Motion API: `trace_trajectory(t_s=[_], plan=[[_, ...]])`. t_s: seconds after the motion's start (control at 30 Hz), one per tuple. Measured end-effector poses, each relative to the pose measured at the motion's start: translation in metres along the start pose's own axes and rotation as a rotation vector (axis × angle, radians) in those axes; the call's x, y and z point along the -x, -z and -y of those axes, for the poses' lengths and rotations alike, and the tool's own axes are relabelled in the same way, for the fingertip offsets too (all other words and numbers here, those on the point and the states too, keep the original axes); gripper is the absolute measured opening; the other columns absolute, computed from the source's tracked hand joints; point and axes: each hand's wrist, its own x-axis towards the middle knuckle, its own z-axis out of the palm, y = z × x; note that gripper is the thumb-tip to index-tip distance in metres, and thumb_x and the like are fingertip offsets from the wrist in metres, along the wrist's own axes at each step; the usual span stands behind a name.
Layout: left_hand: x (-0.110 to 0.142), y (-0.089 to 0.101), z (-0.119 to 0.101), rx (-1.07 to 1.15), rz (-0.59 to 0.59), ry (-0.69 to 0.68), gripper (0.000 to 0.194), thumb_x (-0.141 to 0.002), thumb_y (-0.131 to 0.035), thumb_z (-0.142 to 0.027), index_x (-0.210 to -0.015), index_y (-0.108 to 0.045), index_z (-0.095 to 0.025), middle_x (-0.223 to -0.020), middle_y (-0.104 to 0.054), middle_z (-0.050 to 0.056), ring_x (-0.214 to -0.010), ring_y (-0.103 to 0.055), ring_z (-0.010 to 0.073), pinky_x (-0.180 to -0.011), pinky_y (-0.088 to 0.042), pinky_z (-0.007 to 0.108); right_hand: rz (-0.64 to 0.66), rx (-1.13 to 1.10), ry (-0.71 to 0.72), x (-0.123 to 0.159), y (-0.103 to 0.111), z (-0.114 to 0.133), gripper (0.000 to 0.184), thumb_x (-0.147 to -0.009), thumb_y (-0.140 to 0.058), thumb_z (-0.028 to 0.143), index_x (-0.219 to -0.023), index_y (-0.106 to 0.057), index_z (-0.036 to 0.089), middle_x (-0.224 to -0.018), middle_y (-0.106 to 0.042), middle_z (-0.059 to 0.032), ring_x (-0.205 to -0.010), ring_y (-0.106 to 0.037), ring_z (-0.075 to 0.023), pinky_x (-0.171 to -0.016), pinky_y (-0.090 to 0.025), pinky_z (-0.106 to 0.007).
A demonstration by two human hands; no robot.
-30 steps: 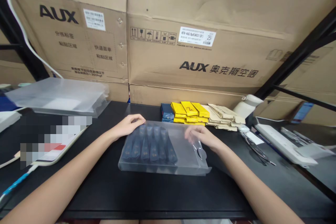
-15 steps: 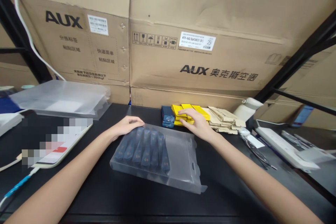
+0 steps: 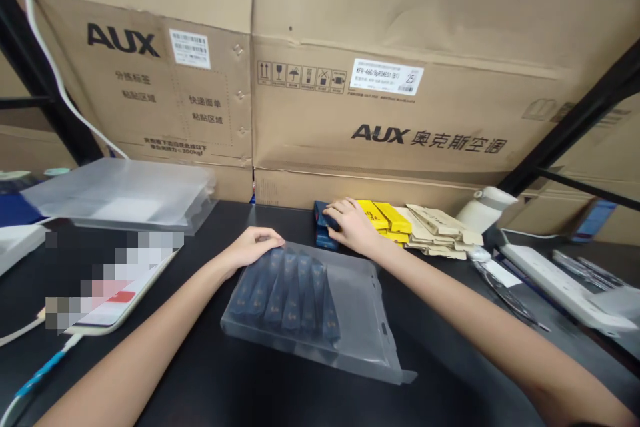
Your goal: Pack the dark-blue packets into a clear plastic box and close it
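Reaching over the blue stack [image 3: 321, 232], right hand [image 3: 340, 223] has fingers curled on top, thumb apart at the near side; can't tell whether it grips. Left hand [image 3: 260, 244] pinches the clear case [image 3: 357, 310] at its far left corner; case lies flat on the table [image 3: 200, 367], blue packs [image 3: 295, 297] inside. Best handling: lift by pack edges, avoid nudging the yellow packs [image 3: 395, 219], keep the case steady. Cartons [image 3: 400, 13]: "AUX", "奥克斯空调", "分拣标签", "快递面单", "粘贴区域". White label [image 3: 387, 77]: "KFR-46G/BpR3AES1 (B1)", "25". Yellow print partly covered; blue print too small.
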Motion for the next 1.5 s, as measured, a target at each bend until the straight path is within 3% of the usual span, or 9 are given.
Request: trace_trajectory(t_s=[0.13, 0.3, 0.43, 0.7, 0.93, 1.07, 1.2, 1.3, 1.5], plan=[[0.0, -0.001, 0.0, -0.021, -0.025, -0.002, 0.029, -0.073, -0.06, -0.043, -0.076, -0.071, -0.016, -0.079, -0.071, 0.004, -0.078, -0.064, 0.0198, -0.076, -0.045, 0.03, -0.066, -0.032, -0.085, -0.014, -0.003, 0.001, 0.028, -0.082, -0.055, 0.018, -0.108, -0.062, 0.014, -0.102, -0.067, -0.0129, -0.097, -0.056, -0.0266, -0.092, -0.038, -0.039], [0.0, -0.001, 0.003, -0.012, -0.028, -0.012, 0.03, -0.074, -0.06, -0.044, -0.078, -0.071, -0.016, -0.082, -0.072, 0.005, -0.08, -0.064, 0.0203, -0.077, -0.045, 0.03, -0.063, -0.028, -0.053, -0.027, -0.014, -0.006, 0.021, -0.079, -0.058, 0.015, -0.099, -0.065, 0.015, -0.095, -0.069, -0.0127, -0.096, -0.058, -0.0283, -0.102, -0.03, -0.046], [0.0, -0.001, 0.004, -0.006, -0.034, -0.005, 0.031, -0.074, -0.061, -0.046, -0.078, -0.072, -0.017, -0.079, -0.072, 0.004, -0.077, -0.065, 0.0199, -0.075, -0.046, 0.03, -0.122, -0.059, -0.065, -0.02, -0.001, -0.003, 0.023, -0.082, -0.054, 0.013, -0.103, -0.063, 0.016, -0.102, -0.07, -0.0118, -0.097, -0.06, -0.0265, -0.1, -0.035, -0.045], [-0.004, -0.001, 0.011, 0.011, -0.038, -0.024, 0.031, -0.073, -0.063, -0.046, -0.079, -0.073, -0.017, -0.083, -0.073, 0.004, -0.082, -0.065, 0.0202, -0.08, -0.046, 0.031, -0.846, -0.2, -0.284, 0.069, 0.031, 0.001, 0.025, -0.084, -0.058, 0.021, -0.109, -0.059, 0.019, -0.103, -0.068, -0.0113, -0.096, -0.064, -0.0248, -0.087, -0.049, -0.041], [0.002, 0.0, 0.006, 0.016, -0.056, 0.005, 0.032, -0.071, -0.065, -0.047, -0.079, -0.073, -0.017, -0.08, -0.072, 0.003, -0.079, -0.064, 0.0201, -0.076, -0.046, 0.029, -1.052, -0.32, -0.632, 0.11, 0.015, -0.018, 0.033, -0.086, -0.057, 0.033, -0.114, -0.056, 0.015, -0.113, -0.061, -0.0129, -0.108, -0.06, -0.024, -0.096, -0.047, -0.044], [0.003, 0.0, 0.005, 0.029, -0.067, 0.028, 0.033, -0.071, -0.066, -0.049, -0.078, -0.072, -0.018, -0.078, -0.071, 0.002, -0.077, -0.064, 0.019, -0.073, -0.046, 0.028, -0.885, -0.912, -0.87, 0.105, 0.021, -0.021, 0.031, -0.081, -0.062, 0.04, -0.105, -0.058, 0.021, -0.088, -0.063, -0.0027, -0.074, -0.065, -0.0165, -0.066, -0.059, -0.033], [0.002, 0.0, 0.006, 0.04, -0.057, 0.035, 0.032, -0.071, -0.067, -0.049, -0.078, -0.072, -0.018, -0.077, -0.071, 0.001, -0.076, -0.064, 0.0179, -0.074, -0.045, 0.027, -0.384, -1.539, -1.02, 0.106, 0.028, -0.006, 0.027, -0.077, -0.068, 0.042, -0.094, -0.064, 0.021, -0.068, -0.061, 0.0015, -0.049, -0.056, -0.0095, -0.041, -0.051, -0.019], [0.002, 0.0, 0.007, 0.037, -0.057, 0.032, 0.032, -0.071, -0.067, -0.049, -0.077, -0.072, -0.018, -0.077, -0.071, 0.001, -0.075, -0.063, 0.0176, -0.074, -0.045, 0.027, -0.006, -1.694, -0.983, 0.107, 0.032, 0.012, 0.031, -0.072, -0.076, 0.039, -0.092, -0.068, 0.016, -0.065, -0.063, 0.0004, -0.043, -0.053, -0.0066, -0.037, -0.047, -0.016], [0.0, 0.002, 0.008, 0.023, -0.038, 0.032, 0.032, -0.071, -0.067, -0.05, -0.076, -0.072, -0.019, -0.075, -0.07, 0.0, -0.073, -0.061, 0.0163, -0.071, -0.044, 0.026, 0.014, -1.646, -0.949, 0.106, 0.039, 0.025, 0.028, -0.066, -0.081, 0.033, -0.085, -0.07, 0.016, -0.067, -0.068, 0.001, -0.048, -0.057, -0.0069, -0.041, -0.046, -0.015]])
